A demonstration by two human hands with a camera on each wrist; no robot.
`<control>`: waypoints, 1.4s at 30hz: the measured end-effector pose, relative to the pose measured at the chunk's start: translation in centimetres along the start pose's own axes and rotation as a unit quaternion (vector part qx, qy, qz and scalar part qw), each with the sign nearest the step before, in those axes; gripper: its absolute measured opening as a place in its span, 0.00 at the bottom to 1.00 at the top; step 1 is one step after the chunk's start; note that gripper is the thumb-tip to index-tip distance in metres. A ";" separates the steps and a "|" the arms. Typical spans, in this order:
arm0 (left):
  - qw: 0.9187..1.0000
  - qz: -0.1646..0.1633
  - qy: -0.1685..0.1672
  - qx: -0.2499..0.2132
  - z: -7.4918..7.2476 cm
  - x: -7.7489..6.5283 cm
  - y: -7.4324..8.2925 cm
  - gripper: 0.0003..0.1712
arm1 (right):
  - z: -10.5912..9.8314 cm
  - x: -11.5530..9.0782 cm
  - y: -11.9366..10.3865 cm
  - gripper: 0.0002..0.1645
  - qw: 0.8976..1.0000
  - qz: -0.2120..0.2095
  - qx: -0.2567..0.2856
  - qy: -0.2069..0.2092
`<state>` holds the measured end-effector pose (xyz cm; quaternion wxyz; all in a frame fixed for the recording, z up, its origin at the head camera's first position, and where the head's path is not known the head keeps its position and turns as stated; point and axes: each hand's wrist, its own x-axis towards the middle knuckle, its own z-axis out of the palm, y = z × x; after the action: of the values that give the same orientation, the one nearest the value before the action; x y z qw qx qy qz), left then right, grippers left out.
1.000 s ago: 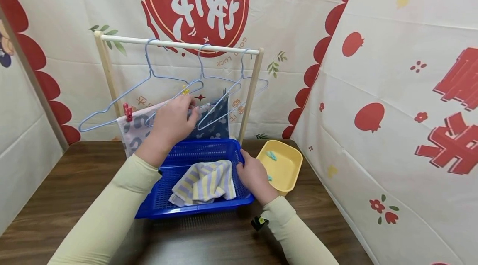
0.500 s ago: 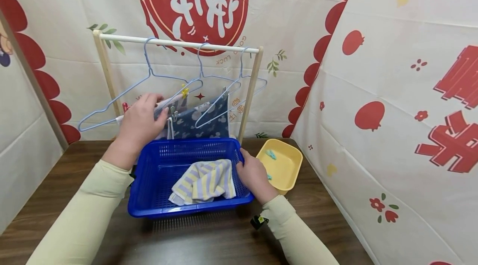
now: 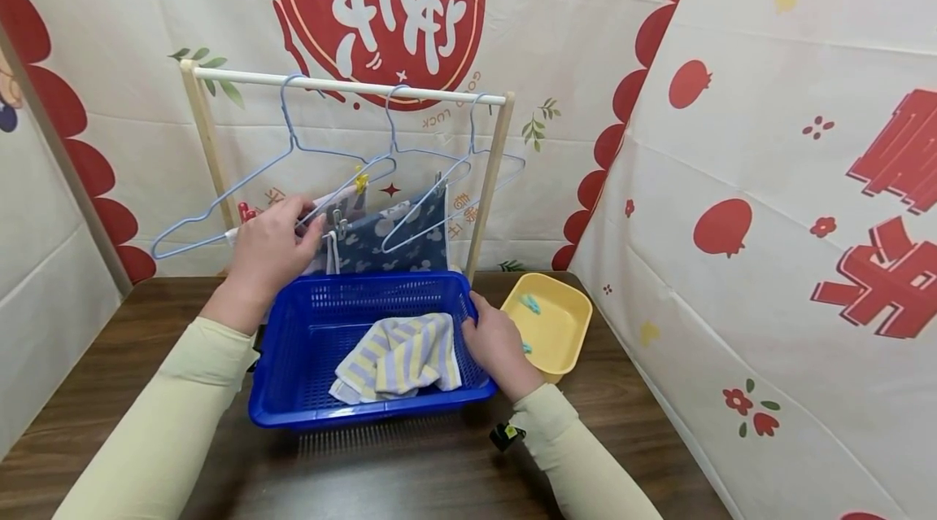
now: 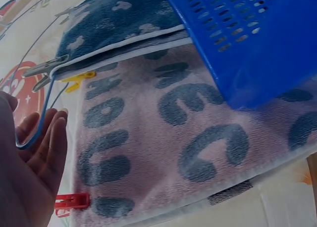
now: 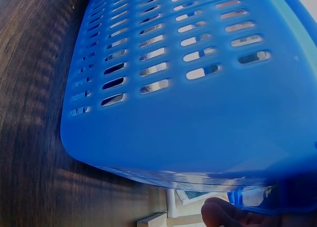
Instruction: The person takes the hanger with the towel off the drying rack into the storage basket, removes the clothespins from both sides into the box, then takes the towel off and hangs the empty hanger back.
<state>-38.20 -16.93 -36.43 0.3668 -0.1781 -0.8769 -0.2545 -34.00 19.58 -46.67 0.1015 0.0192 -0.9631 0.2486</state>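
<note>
My left hand (image 3: 271,247) is at the left end of the middle blue hanger (image 4: 47,106). In the left wrist view its fingers (image 4: 55,138) extend behind the wire corner, with the thumb apart from them. Behind it hangs a pink towel (image 4: 148,118) with grey letters, pinned by a red clothespin (image 4: 73,201) and a yellow clothespin (image 3: 362,181). A dark blue patterned towel (image 3: 398,239) hangs from grey clothespins (image 3: 340,221). My right hand (image 3: 501,345) grips the right end of the blue basket (image 3: 293,357), where a striped towel (image 3: 398,357) lies crumpled.
A wooden rack with a white rod (image 3: 351,88) bears three hangers near the back wall. To the right of the basket stands a yellow tray (image 3: 560,325) with teal clothespins (image 3: 530,304). Printed cloth walls (image 3: 659,276) border the brown table (image 3: 615,439).
My left hand has moved left and down from near the yellow clothespin to the middle hanger's end, uncovering the basket's left side and a grey clothespin. My right hand stays on the basket.
</note>
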 end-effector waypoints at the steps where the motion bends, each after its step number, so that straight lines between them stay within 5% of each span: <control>1: 1.000 0.000 0.001 0.001 0.1 0.0 0.0 0.16 | 0.0 0.0 0.0 0.34 1.000 -0.001 -0.001 0.001; 16: 0.995 0.068 0.072 -0.013 1.4 -0.1 -0.5 0.10 | 0.3 0.1 0.3 0.34 1.000 0.002 0.003 0.000; 42: 0.988 0.092 0.122 -0.025 1.9 -0.2 -0.3 0.09 | 0.0 -0.2 0.2 0.34 1.000 -0.015 0.004 0.010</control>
<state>-39.27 -16.09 -37.80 0.4885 -0.2349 -0.7985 -0.2617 -33.84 19.77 -46.75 0.1149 0.0314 -0.9606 0.2512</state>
